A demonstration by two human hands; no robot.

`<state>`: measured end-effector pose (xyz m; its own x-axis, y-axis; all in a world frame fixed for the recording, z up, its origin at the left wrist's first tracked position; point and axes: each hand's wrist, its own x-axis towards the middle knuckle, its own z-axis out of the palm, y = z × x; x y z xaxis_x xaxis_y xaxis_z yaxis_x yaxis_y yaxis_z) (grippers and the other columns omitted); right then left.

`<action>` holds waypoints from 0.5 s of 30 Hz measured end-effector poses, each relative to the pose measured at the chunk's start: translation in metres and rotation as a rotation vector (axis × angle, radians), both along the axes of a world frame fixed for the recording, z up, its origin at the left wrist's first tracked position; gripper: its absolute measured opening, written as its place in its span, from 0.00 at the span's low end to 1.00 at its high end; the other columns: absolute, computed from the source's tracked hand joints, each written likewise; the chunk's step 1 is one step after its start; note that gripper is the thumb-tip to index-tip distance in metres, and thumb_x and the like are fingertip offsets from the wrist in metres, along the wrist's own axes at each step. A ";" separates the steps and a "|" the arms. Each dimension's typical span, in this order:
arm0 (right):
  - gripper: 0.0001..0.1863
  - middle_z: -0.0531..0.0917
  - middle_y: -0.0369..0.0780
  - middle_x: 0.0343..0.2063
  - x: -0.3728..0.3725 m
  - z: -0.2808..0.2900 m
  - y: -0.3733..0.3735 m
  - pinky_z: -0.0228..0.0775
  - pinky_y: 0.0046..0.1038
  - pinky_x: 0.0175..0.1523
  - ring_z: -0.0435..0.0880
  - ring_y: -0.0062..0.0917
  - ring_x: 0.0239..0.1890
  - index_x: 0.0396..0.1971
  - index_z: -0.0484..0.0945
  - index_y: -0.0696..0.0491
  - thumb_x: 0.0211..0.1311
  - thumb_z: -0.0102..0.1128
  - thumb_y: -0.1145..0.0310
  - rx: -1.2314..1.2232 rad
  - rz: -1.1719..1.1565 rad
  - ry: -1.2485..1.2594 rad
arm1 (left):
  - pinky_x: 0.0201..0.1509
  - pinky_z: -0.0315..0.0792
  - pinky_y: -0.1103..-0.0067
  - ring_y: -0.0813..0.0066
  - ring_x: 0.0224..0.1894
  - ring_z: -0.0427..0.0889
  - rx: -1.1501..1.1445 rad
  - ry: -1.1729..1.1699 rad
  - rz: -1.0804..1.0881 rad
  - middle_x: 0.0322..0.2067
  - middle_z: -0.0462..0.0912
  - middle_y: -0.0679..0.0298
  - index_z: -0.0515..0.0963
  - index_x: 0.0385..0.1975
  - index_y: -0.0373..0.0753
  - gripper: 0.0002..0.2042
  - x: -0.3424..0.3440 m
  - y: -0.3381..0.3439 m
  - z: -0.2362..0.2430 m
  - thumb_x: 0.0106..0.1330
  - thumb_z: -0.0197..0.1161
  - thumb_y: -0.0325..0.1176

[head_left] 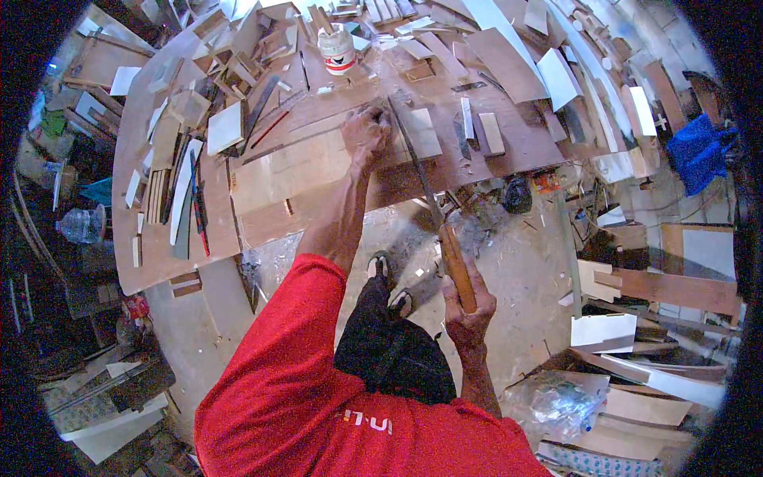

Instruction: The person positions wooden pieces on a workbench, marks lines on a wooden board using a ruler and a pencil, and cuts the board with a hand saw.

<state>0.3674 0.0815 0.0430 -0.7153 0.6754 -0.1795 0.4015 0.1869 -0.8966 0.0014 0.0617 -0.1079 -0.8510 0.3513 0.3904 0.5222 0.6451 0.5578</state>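
Note:
My right hand point(470, 310) is wrapped round the wooden handle of a long, narrow, dark-bladed tool point(420, 171) that looks like a file. Its blade slants up and left over the workbench point(318, 208), with the tip just right of my left hand point(368, 131). That hand is closed, fingers curled down at the right part of a pale wooden board point(290, 165). What its fingers grip, if anything, is hidden. Right of the blade lies a light flat wood piece point(421, 131).
A white tub point(337, 52) holding sticks stands at the back of the bench. Wood offcuts crowd the back and left, with a red pencil point(270, 129) among them. Boards and a clear plastic bag point(560, 401) lie at right. A blue cloth point(699, 155) hangs far right.

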 end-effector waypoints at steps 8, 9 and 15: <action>0.24 0.86 0.45 0.42 -0.002 0.001 -0.004 0.77 0.26 0.44 0.85 0.23 0.38 0.57 0.74 0.62 0.61 0.63 0.71 0.002 -0.029 0.020 | 0.49 0.75 0.61 0.54 0.45 0.83 -0.054 -0.018 0.017 0.43 0.85 0.58 0.85 0.43 0.50 0.15 0.002 -0.001 0.002 0.61 0.61 0.47; 0.24 0.86 0.45 0.42 -0.002 0.002 -0.004 0.77 0.26 0.45 0.85 0.24 0.39 0.57 0.74 0.62 0.61 0.63 0.71 0.002 -0.027 0.000 | 0.49 0.75 0.61 0.54 0.45 0.83 -0.062 -0.031 0.014 0.42 0.85 0.58 0.85 0.43 0.50 0.15 0.003 -0.002 0.003 0.61 0.61 0.47; 0.23 0.86 0.48 0.42 -0.005 -0.003 -0.005 0.77 0.28 0.46 0.86 0.28 0.41 0.57 0.75 0.61 0.62 0.63 0.71 0.101 0.006 0.014 | 0.50 0.75 0.63 0.53 0.43 0.82 -0.027 -0.041 0.048 0.40 0.85 0.59 0.86 0.39 0.49 0.14 0.007 0.004 0.008 0.60 0.63 0.47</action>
<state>0.3621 0.0767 0.0400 -0.7215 0.6851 -0.1003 0.3876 0.2795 -0.8784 0.0084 0.0653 -0.0998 -0.8822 0.3196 0.3458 0.4673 0.6843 0.5598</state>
